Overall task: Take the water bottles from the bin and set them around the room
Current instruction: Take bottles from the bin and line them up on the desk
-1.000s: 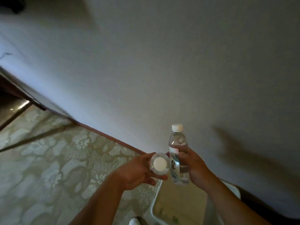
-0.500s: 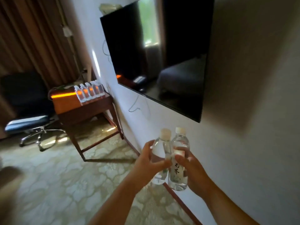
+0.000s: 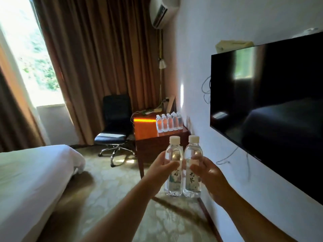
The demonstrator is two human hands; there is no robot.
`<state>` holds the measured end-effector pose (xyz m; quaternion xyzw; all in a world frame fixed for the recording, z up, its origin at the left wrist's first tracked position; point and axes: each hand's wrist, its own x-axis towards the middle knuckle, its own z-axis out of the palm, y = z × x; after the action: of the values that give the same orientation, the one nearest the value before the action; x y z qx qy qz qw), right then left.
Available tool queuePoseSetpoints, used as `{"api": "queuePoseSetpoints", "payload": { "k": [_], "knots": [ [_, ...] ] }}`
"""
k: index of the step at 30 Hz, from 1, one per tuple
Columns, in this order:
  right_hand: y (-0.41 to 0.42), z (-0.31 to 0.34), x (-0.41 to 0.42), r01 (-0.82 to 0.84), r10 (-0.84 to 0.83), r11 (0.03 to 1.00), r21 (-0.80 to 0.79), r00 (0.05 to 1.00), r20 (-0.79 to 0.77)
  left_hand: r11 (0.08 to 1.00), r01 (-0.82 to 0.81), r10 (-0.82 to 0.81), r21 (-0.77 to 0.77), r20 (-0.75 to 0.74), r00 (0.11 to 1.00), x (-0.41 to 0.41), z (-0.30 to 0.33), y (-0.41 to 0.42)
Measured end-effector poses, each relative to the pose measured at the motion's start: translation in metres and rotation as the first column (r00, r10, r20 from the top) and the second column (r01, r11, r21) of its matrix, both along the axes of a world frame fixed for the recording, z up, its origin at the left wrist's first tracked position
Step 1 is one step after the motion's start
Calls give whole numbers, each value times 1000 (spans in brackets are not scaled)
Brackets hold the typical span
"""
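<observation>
Head view: I stand on a patterned carpet (image 3: 108, 203) in a hotel room, with a white bed (image 3: 31, 175) at my left and a white wall (image 3: 195, 70) at my right. A dark TV (image 3: 269, 109) hangs on that wall, loose cables trailing beside and below it. Ahead, brown curtains (image 3: 97, 55) cover the far side beside a bright window (image 3: 26, 55). An air conditioner (image 3: 162, 11) sits high by the corner. A black chair (image 3: 115, 124) stands before the curtains, next to a wooden desk (image 3: 157, 142) set against the wall. Five bottles in a row (image 3: 169, 122) stand upright on the desk near the wall.

I hold two more bottles in front of me, side by side and touching. My left hand (image 3: 160, 169) wraps the left bottle (image 3: 173, 165), thumb across its front. My right hand (image 3: 208, 172) wraps the right bottle (image 3: 193, 165), fingers curled round its middle. Both are clear, full, with white caps.

Each carries a pale label with dark brush-style characters running down it. I cannot read them surely.

Both bottles stand upright, long axis vertical, caps up and bases down, in the air above the carpet, in line with the desk beyond.
</observation>
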<state>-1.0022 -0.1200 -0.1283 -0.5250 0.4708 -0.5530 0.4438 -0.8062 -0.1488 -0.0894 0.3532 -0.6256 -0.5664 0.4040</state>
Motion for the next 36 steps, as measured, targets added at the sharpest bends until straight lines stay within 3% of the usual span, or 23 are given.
{"api": "queuePoseSetpoints", "payload": {
  "k": [4, 9, 15, 27, 36],
  "knots": [
    [-96, 10, 21, -135, 135, 990, -48, 991, 6, 996, -32, 37, -84, 55, 998, 19, 14, -78],
    [-209, 28, 42, -223, 217, 968, -116, 974, -65, 983, -163, 170, -82, 91, 981, 52, 26, -190],
    [-348, 13, 78, -292, 286, 953, -76, 954, -88, 964, -259, 266, -62, 147, 953, 94, 16, -318],
    [-609, -4, 168, -68, 67, 998, -3, 987, -148, 982, -158, 181, -101, 285, 942, 185, 7, -615],
    [-783, -37, 174, 89, -75, 990, 106, 988, -133, 992, -103, 120, -68, 341, 932, 180, -31, -819]
  ]
}}
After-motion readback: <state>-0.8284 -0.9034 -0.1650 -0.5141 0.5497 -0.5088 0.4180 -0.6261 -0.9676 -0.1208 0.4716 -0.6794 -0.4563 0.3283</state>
